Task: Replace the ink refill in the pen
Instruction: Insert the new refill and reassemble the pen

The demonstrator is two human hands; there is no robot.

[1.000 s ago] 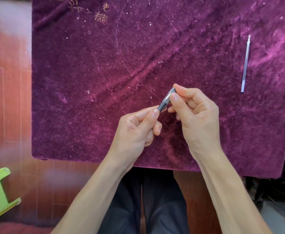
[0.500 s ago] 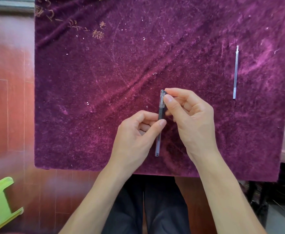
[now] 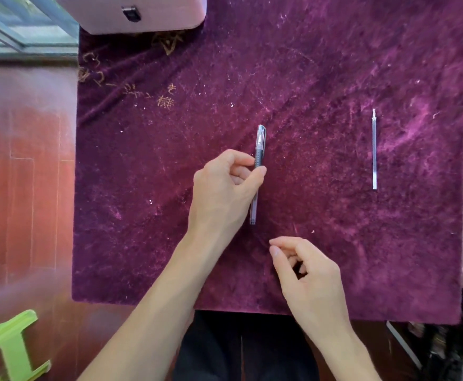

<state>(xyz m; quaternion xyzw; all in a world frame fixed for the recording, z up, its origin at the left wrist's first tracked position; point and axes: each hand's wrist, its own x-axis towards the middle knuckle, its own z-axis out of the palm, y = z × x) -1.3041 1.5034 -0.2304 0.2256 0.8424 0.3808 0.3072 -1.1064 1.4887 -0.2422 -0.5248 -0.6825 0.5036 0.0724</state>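
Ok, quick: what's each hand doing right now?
Left hand: pinches the capped pen between thumb and forefinger.
Right hand: loosely curled, holding nothing.

Your left hand [image 3: 224,185] pinches the pen [image 3: 259,152] at its dark grip between thumb and forefinger, with the other fingers curled in behind. Its bare forearm slants in from the pen's near left. Your right hand [image 3: 307,273] is just beyond the pen's near end, slightly to its right and not touching it, its fingers loosely curled around nothing.
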